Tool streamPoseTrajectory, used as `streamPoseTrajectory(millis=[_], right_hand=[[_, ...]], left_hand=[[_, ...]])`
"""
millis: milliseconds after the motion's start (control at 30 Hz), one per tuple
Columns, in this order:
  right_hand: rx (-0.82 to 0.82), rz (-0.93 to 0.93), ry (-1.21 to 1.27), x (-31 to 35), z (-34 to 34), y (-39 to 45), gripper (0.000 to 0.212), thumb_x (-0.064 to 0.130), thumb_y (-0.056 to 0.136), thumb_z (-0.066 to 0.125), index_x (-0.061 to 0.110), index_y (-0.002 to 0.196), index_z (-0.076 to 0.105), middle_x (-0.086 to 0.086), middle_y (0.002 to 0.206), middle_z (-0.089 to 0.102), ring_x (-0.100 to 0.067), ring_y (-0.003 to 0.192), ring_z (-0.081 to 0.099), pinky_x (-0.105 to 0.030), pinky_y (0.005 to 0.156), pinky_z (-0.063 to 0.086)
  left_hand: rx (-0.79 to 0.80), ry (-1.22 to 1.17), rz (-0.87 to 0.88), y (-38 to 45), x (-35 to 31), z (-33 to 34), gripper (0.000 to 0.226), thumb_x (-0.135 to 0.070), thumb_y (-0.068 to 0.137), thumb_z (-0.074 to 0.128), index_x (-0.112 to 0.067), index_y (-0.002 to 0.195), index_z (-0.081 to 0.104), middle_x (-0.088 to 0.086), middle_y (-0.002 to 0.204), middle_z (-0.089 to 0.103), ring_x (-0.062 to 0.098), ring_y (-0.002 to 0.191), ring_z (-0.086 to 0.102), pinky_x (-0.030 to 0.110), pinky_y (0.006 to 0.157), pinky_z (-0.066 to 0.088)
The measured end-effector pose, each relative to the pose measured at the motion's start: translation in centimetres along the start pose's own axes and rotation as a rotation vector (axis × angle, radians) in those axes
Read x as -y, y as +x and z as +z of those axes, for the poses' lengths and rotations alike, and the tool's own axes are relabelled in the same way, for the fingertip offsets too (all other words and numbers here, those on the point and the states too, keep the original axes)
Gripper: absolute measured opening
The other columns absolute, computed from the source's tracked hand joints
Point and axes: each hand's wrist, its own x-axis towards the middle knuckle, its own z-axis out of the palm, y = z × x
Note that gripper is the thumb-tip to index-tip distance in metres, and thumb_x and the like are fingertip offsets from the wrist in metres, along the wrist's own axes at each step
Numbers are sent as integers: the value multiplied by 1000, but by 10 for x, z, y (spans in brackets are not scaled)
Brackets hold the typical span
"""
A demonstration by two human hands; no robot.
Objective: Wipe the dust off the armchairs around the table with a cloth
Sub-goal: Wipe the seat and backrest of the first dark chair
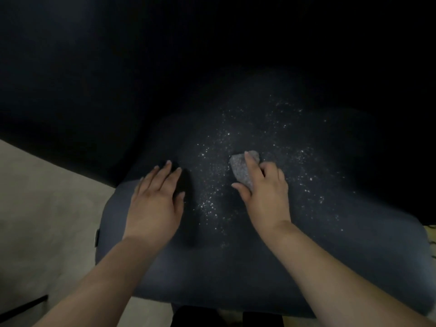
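Right hand (264,187) grips cloth (243,168); dusty armchair (236,267).

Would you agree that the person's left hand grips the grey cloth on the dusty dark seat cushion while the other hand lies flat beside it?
Not quite: the head view shows the right hand gripping the grey cloth on the dusty dark seat cushion, while the left hand lies flat beside it.
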Motion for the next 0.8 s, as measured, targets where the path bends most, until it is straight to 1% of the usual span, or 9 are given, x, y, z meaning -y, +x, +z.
streamPoseTrajectory(millis=[100,267,400,467,533,600,633,733,800], right_hand=[[-40,-89,13,-12,-3,-4,56,25,84,71,18,136,53,-12,101,53,-30,92,49,-48,81,48],[-67,14,96,1,3,31,56,22,89,65,19,142,46,-14,110,50,-31,101,46,-46,91,43],[-22,-211,96,12,16,-16,61,6,74,78,16,131,58,-13,94,54,-31,81,52,-44,72,51],[-65,-222,83,-11,10,-18,61,1,72,78,14,129,61,-16,92,54,-33,78,52,-45,69,51],[-128,-117,66,-23,5,9,58,4,79,73,13,133,56,-18,98,52,-35,86,50,-47,77,50],[-107,-19,127,-13,9,38,55,11,86,67,14,139,50,-19,107,49,-35,97,49,-49,87,46],[-77,-31,171,0,12,42,54,12,87,66,15,139,49,-20,110,48,-37,99,49,-49,89,45],[-3,-257,146,22,26,6,57,9,81,71,16,134,54,-17,103,51,-35,89,52,-43,78,49],[20,-318,130,9,23,-24,61,6,75,76,17,132,58,-13,96,52,-31,80,51,-40,71,51]], left_hand=[[-2,-5,-10,-5,5,2,50,-23,92,58,-15,140,46,4,151,37,24,140,30,45,115,25],[16,-14,-36,-3,7,2,52,-26,94,54,-17,143,42,2,154,32,22,142,25,42,117,20],[52,-3,-65,-6,12,3,54,-30,95,51,-20,146,37,0,157,24,21,144,20,41,118,18],[63,-7,-79,-8,15,3,55,-31,95,51,-22,147,35,-1,157,22,20,145,18,41,118,18],[70,2,-84,-11,18,5,56,-33,95,49,-24,148,33,-2,158,20,20,145,17,40,118,16],[78,9,-98,-14,18,8,57,-36,96,47,-26,149,29,-4,159,16,19,145,15,38,118,14],[79,6,-107,-15,18,9,57,-37,96,47,-27,149,28,-4,159,16,19,145,15,38,117,14],[85,9,-117,-20,17,12,57,-38,95,46,-27,148,29,-3,159,17,21,145,17,38,118,16],[90,23,-120,-23,19,13,57,-38,95,46,-26,148,30,-1,159,18,22,145,18,40,118,17]])
